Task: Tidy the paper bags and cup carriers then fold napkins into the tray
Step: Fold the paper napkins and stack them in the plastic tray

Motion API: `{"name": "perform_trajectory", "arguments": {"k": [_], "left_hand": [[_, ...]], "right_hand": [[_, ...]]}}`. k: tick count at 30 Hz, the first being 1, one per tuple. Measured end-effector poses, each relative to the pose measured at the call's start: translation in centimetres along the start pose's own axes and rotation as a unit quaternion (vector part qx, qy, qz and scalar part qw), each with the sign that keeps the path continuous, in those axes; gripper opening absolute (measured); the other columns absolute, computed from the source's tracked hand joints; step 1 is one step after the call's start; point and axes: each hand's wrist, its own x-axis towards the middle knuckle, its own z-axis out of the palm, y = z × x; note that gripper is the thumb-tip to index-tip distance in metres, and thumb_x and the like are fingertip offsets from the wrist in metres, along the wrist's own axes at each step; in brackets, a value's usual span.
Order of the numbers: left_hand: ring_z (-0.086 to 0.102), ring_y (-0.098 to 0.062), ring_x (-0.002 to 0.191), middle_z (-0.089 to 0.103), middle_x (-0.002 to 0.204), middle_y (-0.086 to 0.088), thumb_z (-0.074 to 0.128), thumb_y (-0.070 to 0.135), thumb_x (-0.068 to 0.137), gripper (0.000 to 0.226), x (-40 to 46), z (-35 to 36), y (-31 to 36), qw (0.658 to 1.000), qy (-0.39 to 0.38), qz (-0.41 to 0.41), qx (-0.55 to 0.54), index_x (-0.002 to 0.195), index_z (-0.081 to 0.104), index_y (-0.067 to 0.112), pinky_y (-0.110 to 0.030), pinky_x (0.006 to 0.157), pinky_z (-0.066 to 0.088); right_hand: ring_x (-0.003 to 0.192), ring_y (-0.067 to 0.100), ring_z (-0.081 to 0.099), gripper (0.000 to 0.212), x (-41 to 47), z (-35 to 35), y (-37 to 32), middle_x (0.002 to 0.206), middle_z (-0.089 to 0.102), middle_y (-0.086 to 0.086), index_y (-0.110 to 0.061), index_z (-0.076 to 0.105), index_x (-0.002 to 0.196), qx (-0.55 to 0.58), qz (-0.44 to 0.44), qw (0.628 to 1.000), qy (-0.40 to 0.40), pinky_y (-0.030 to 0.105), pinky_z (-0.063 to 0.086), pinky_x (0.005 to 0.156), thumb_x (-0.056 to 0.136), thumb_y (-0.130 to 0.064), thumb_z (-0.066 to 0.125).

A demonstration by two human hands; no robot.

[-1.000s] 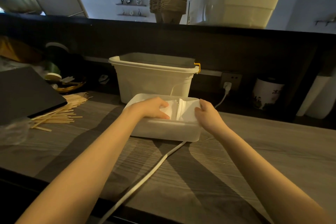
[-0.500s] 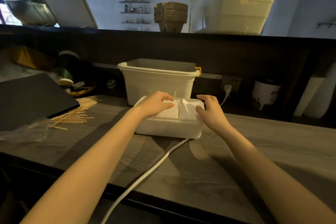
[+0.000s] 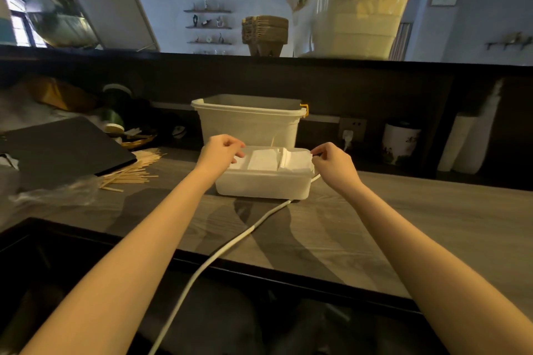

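Grey wood-grain counter (image 3: 403, 228) under dark shelf (image 3: 288, 62).

Left hand (image 3: 220, 150) hovers at the left end of the white tray (image 3: 262, 186), fingers curled, tips touching the left napkins (image 3: 264, 160). Right hand (image 3: 331, 161) at the tray's right end, fingertips (image 3: 314, 152) pinching the edge of the rightmost napkin stack. Beyond the fingers: a larger empty bin (image 3: 249, 121). Left of the left fingers: wooden stir sticks (image 3: 132, 171). White cable (image 3: 219, 253) runs from under the tray toward the camera.
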Motion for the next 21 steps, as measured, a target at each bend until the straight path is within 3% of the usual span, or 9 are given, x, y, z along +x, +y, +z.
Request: {"name": "perform_trajectory", "arguments": {"k": [4,8,11,15,18,21], "left_hand": [[0.054,-0.018,0.093,0.061,0.1,-0.002,0.051,0.025,0.093,0.016,0.4,-0.5,-1.4,0.994,0.083,-0.025,0.07,0.101,0.061,0.016,-0.029,0.074,0.04],[0.05,-0.023,0.106,0.054,0.119,-0.008,0.051,0.026,0.093,0.024,1.3,-0.6,-3.0,0.982,0.083,-0.016,0.17,0.115,0.055,0.016,-0.03,0.076,0.039],[0.048,-0.026,0.115,0.05,0.127,-0.011,0.051,0.025,0.094,0.035,2.5,-0.1,-3.8,0.986,0.045,-0.057,0.152,0.125,0.05,0.011,-0.031,0.082,0.038],[0.051,-0.031,0.113,0.052,0.127,-0.015,0.051,0.026,0.093,0.044,5.2,0.4,-4.8,0.983,0.019,-0.162,0.084,0.13,0.045,0.001,-0.034,0.085,0.042],[0.054,-0.03,0.111,0.05,0.125,-0.015,0.053,0.021,0.093,0.051,6.8,0.5,-5.6,0.969,0.016,-0.247,-0.018,0.136,0.035,0.002,-0.034,0.079,0.046],[0.056,-0.029,0.104,0.053,0.118,-0.015,0.054,0.017,0.091,0.049,7.6,0.3,-6.4,0.959,-0.018,-0.282,-0.008,0.134,0.038,0.002,-0.032,0.065,0.047]], "right_hand": [[0.091,0.013,0.053,0.037,0.2,0.5,0.0,0.121,0.056,0.009,-0.008,0.047,0.13,-0.008,0.052,0.998,-0.026,0.026,0.042,0.075,0.096,-0.024,0.049],[0.101,0.023,0.055,0.043,1.1,1.5,0.5,0.121,0.055,0.012,-0.005,0.046,0.134,-0.002,0.117,0.991,-0.058,0.03,0.043,0.076,0.097,-0.028,0.045],[0.094,0.023,0.055,0.039,2.3,2.3,1.1,0.11,0.057,0.011,-0.002,0.05,0.126,0.017,0.149,0.986,-0.066,0.032,0.046,0.075,0.098,-0.028,0.041],[0.084,0.019,0.055,0.037,4.2,3.4,2.3,0.109,0.059,0.012,-0.003,0.054,0.123,0.044,0.154,0.985,-0.058,0.026,0.042,0.064,0.099,-0.027,0.039],[0.073,0.014,0.055,0.042,5.1,4.4,3.3,0.116,0.058,0.012,-0.007,0.045,0.133,0.06,0.162,0.984,-0.053,0.023,0.039,0.051,0.098,-0.03,0.042],[0.082,0.016,0.056,0.044,5.6,4.7,3.6,0.119,0.056,0.01,-0.011,0.039,0.137,0.089,0.171,0.981,-0.034,0.023,0.042,0.053,0.097,-0.028,0.045]]}}
